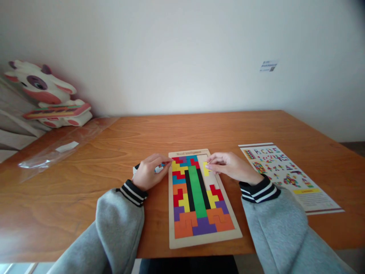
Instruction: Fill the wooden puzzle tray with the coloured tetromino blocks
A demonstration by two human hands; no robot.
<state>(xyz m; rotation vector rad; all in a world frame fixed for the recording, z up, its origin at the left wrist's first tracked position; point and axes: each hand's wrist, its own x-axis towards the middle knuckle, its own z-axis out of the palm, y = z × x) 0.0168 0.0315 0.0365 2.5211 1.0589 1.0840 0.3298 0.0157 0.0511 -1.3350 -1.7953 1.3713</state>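
Observation:
A wooden puzzle board [205,240] lies in front of me, largely filled with red, yellow, blue, orange, purple, black and green block pieces. Bare wood shows in its upper right part. Over that part my right hand [228,166] pinches a yellow puzzle piece [205,168] between thumb and fingers. My left hand [151,169] is curled at the board's upper left edge, its fingertips by the red and yellow pieces. Something blue and white [159,168] shows under its fingers; what it is I cannot make out.
A printed pattern sheet [306,198] lies to the right of the board. At the left are a clear plastic bag [85,133] and a cow-shaped toy keyboard [57,95]. The wooden table [182,131] meets a white wall behind.

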